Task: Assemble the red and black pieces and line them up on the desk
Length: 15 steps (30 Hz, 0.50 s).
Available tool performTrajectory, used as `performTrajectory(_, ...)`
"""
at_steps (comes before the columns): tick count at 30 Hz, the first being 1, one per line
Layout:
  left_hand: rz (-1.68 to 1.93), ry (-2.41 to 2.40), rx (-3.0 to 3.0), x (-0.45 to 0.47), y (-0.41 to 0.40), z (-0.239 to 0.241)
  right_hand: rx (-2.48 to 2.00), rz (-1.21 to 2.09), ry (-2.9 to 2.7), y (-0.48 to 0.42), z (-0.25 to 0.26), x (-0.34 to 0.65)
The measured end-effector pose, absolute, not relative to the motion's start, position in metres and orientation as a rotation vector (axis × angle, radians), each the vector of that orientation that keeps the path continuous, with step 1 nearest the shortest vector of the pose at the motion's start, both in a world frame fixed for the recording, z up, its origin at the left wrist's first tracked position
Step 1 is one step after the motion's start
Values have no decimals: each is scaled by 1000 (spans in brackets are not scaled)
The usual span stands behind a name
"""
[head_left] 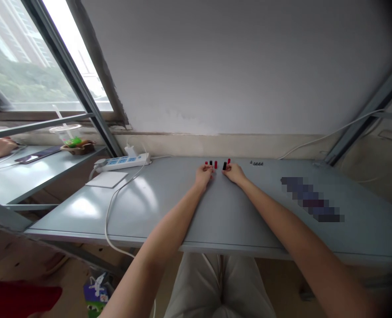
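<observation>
Small upright red and black cylinder-like pieces stand in a loose row near the back of the grey table [169, 198]. My left hand [203, 176] is by the left end of the row, its fingers curled together. Just beyond its fingertips are a red piece [206, 163] and a black piece [211, 163], with another red piece [216, 164] a little to the right. My right hand [235, 173] pinches a black piece [224, 166] between thumb and fingers. A red piece [229, 161] shows right behind that hand. Whatever my left fingertips hold is too small to tell.
Several tiny dark pieces [258, 164] lie right of my hands. A pixelated dark object [311, 201] is farther right. At left are a power strip [125, 162], a white flat box [106, 179] and a cable [108, 212]. Another person's hand [2, 145] rests on the neighbouring table.
</observation>
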<state>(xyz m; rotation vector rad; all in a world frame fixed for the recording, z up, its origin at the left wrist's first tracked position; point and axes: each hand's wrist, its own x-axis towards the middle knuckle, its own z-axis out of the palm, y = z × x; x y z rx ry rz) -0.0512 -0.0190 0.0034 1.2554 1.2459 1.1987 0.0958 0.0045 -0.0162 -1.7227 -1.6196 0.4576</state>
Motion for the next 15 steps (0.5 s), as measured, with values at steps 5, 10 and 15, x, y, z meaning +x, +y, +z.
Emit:
performTrajectory(5, 1177, 1263, 1280, -50, -16, 0, -1751, 384, -1607, 18, -26, 89)
performTrajectory(10, 1131, 1332, 1552, -48, -2, -18, -1818, 312, -1633, 23, -29, 86)
performTrajectory(15, 1013, 1255, 1985, -49, -1, -28, -1823, 283, -1680, 25, -28, 89)
